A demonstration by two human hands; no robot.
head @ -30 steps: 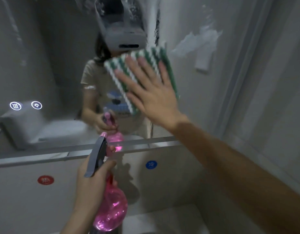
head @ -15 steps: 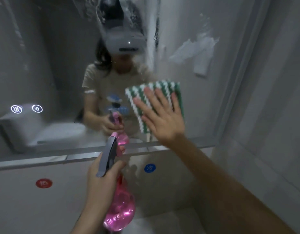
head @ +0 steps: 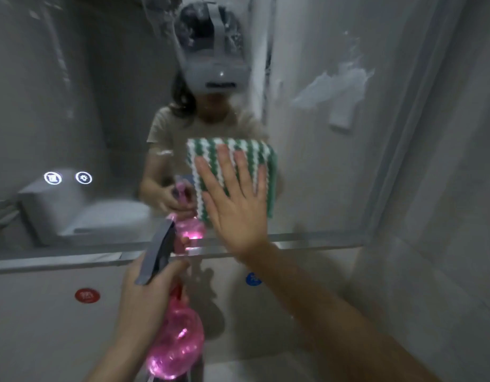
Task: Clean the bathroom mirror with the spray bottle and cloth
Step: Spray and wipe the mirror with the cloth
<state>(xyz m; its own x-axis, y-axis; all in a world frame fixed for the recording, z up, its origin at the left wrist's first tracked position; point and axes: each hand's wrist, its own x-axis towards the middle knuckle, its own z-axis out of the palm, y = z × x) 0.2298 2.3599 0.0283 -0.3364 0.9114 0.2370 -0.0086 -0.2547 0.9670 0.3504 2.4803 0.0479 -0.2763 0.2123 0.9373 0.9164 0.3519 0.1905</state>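
Note:
The mirror (head: 334, 166) fills the upper view, with a smear of foam at its upper right and a streak near the top centre. My right hand (head: 237, 205) lies flat, fingers spread, pressing a green-and-white striped cloth (head: 238, 150) against the lower middle of the glass, just above the bottom frame. My left hand (head: 144, 301) grips a pink spray bottle (head: 175, 346) with a grey trigger head, held upright below the mirror's edge, nozzle toward the glass.
A metal ledge (head: 307, 242) runs along the mirror's bottom edge. Below it, the wall carries a red round sticker (head: 87, 295) and a blue one (head: 253, 279). Two lit touch icons (head: 68, 178) glow on the mirror's left. A wall corner stands at the right.
My right hand has slid the cloth down the mirror from face height to just above the bottom ledge. The spray bottle has stayed about where it was.

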